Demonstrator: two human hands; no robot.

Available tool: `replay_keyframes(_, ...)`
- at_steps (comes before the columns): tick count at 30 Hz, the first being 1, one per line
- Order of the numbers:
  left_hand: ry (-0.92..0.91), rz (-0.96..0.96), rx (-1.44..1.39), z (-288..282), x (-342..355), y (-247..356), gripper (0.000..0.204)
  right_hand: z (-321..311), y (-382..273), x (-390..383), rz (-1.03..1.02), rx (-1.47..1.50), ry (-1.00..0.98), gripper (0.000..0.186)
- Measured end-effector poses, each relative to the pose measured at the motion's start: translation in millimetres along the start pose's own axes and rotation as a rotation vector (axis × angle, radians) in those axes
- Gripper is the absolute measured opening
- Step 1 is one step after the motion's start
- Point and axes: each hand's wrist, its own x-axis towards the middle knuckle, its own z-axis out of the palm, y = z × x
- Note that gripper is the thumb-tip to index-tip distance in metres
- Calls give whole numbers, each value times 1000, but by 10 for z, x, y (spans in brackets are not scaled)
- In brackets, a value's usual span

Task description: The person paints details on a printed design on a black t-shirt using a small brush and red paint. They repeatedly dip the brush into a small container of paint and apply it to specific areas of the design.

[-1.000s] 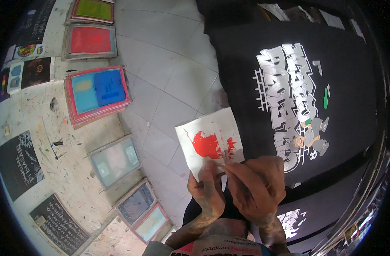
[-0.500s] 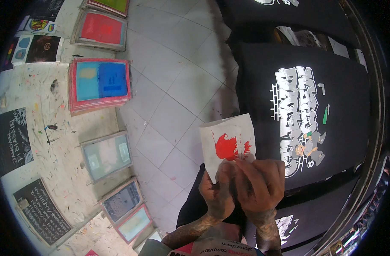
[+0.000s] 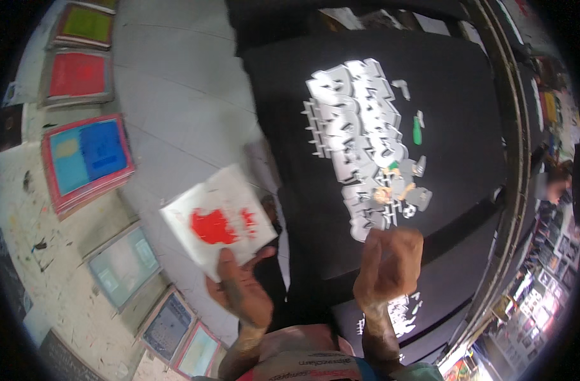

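Observation:
My left hand (image 3: 242, 289) grips the lower edge of a square white sheet (image 3: 182, 219), with the thumb on its face. Bright red paint smears mark the middle of the sheet. Off to the right, my right hand (image 3: 391, 263) is closed, its fingertips bunched together; whether anything small is between them is hidden. It hovers near the bottom end of a white and grey lettered print (image 3: 347, 127) on a black T-shirt (image 3: 458, 127). That print also has a cartoon figure (image 3: 401, 190) and a small green bottle shape (image 3: 417, 130).
Framed printing screens line the left side, among them a blue one with a red frame (image 3: 90, 159), a red one (image 3: 79, 75) and a pale one (image 3: 123, 263). Grey floor tiles (image 3: 175, 76) lie between them and the shirts. A long rail (image 3: 515, 159) runs beyond the shirt.
My hands have come apart. The left one carried the sheet leftward, while the right let go of it and is now closed over the shirt. My view has shifted right.

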Motion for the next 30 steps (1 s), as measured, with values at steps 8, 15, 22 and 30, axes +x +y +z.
replay_keyframes(8,-57,-7,122,-225,184,-185,40,-33,764,-130,269,-156,81,12)
replay_keyframes(15,-72,20,179,-292,209,-385,42,-2,839,-132,266,-214,26,19)
replay_keyframes(22,-140,79,234,-292,221,-449,46,-29,864,-92,233,-261,-7,22)
replay_keyframes(30,-180,173,282,-329,230,-501,46,-27,834,-87,208,-268,-21,17)
